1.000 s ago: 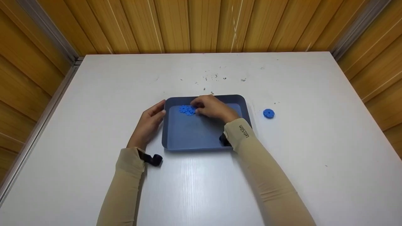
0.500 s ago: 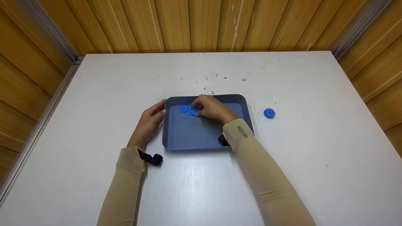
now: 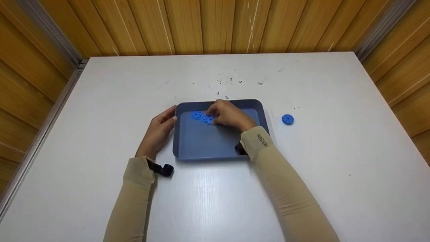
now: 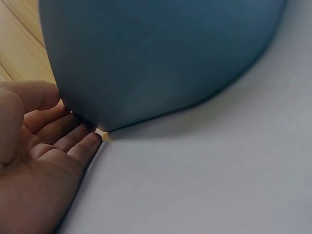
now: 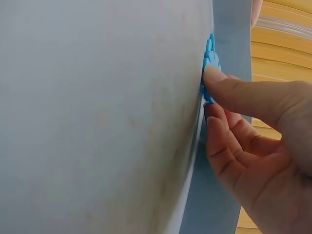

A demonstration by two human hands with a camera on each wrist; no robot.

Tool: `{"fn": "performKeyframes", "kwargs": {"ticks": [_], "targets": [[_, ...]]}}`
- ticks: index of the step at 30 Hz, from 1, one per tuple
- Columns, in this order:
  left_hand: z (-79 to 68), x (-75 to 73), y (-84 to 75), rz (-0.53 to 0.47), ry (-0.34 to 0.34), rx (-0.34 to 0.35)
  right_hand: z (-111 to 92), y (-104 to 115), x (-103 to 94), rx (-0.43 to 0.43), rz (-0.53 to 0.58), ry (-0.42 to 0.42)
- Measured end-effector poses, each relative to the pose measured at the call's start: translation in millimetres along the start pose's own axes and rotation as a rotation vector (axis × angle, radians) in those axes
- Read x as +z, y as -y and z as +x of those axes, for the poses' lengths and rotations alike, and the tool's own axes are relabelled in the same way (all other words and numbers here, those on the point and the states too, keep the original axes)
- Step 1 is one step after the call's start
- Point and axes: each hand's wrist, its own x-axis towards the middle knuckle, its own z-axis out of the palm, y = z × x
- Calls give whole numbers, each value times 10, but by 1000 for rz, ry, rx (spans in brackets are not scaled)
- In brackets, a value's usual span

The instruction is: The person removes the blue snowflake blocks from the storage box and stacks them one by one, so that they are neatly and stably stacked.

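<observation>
Inside the shallow blue-grey tray [image 3: 215,141], several blue notched building discs [image 3: 196,115] lie flat in an overlapping cluster toward the back left. My right hand [image 3: 230,115] reaches into the tray and pinches the disc at the cluster's right end. In the right wrist view, the thumb lies over that disc [image 5: 211,61] while the fingers sit beside it, partly hiding it. My left hand [image 3: 159,129] rests against the tray's left outer wall. Its fingers touch the tray's outside [image 4: 146,63] near a lower edge in the left wrist view, nothing held in them.
Another round blue notched piece [image 3: 288,119] lies on the white table [image 3: 336,161] to the right of the tray. Small dark marks spot the tabletop behind the tray. Wood-patterned panels [image 3: 215,27] close off the back and sides.
My right hand has shifted slightly right along the tray floor, and the cluster's right end has spread that way with it. My left hand has stayed at the tray's side.
</observation>
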Motion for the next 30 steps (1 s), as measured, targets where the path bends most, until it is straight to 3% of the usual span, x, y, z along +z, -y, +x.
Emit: {"fn": "performKeyframes", "kwargs": {"ticks": [17,30], "targets": [[-1,-11,3,0,7,8,-194,-69,-164,-44,43,-11],[-13,-13,5,19,12,-4,-472,-163,-504,-28,68,-78]]}}
